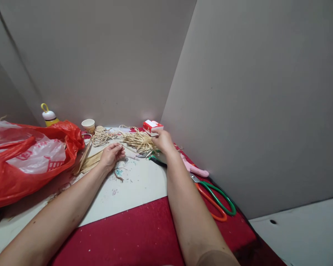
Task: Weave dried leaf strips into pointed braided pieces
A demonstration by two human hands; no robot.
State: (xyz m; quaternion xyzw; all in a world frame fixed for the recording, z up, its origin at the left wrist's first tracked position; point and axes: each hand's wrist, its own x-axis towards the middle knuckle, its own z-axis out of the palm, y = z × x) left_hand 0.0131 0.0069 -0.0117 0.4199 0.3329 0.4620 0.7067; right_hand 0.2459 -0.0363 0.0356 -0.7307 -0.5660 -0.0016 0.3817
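Observation:
My right hand (163, 141) reaches to the back corner of the table, its fingers closed on the near side of a small red and white box (152, 127). Just in front of the box lies a bundle of pale dry straw-like strips (137, 141). My left hand (113, 156) rests low over the white board with fingers curled in; what they pinch, if anything, is too small to make out. Beside it lie flat tan strips (92, 162) and a heap of pale cord (100, 136). Dark-handled pliers or cutters (157, 160) are partly hidden by my right arm.
A red plastic bag (13, 184) fills the left side, with a yellow and white bottle (49, 117) behind it. A paper cup (88, 125) stands at the back. Green and orange-handled scissors (215, 199) and a pink tool (195, 169) lie right of my arm. Grey panels enclose the table.

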